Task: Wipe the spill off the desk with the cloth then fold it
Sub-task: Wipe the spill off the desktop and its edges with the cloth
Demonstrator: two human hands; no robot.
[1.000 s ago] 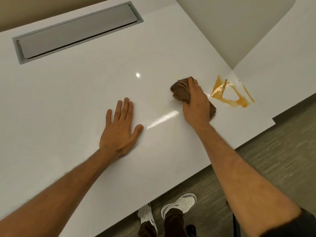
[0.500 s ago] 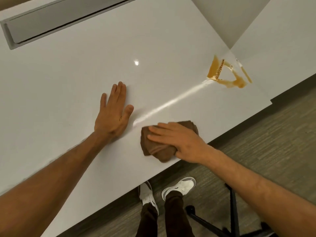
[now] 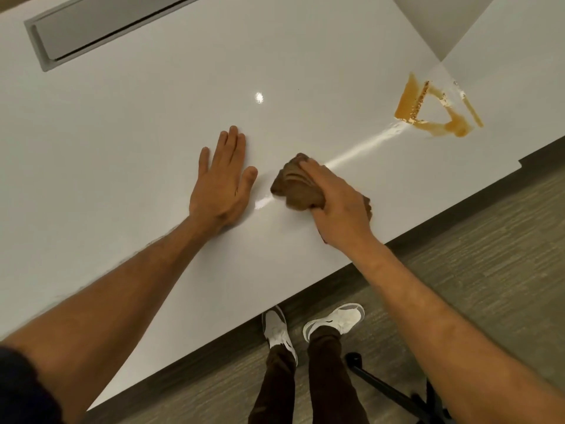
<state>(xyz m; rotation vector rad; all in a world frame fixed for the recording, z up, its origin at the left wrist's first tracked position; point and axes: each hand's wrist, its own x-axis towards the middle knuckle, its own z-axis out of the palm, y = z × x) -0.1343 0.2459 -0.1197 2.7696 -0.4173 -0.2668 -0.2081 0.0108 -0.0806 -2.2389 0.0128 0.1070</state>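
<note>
- A white desk [image 3: 153,123] is seen from above, with its near edge running up to the right.
- The left hand [image 3: 221,182] is laid flat on the desk near the middle, palm down, with fingers straight and close together and nothing held.
- The right hand [image 3: 339,206] is set on top of a brown cloth [image 3: 293,186], just right of the left hand.
- The cloth is bunched and pressed to the desk; its fingers are curved over it and the thumb is tucked against its near side, so the cloth is gripped.
- Part of the cloth is shown past the fingers on the left, and a small part is seen at the right of the hand.
- The cloth and the left hand are kept apart by a narrow strip of desk.
- An orange-brown spill [image 3: 434,110] is seen far right on the desk, well apart from the cloth, in a rough triangle of streaks.
- A shiny wet streak [image 3: 360,149] is drawn across the desk between the spill and the cloth.
- A grey recessed panel [image 3: 101,26] is set into the far left of the desk.
- White shoes [image 3: 279,330] and dark trousers are seen on the floor below the near edge.
- A black chair base [image 3: 394,393] is seen at the near right.
</note>
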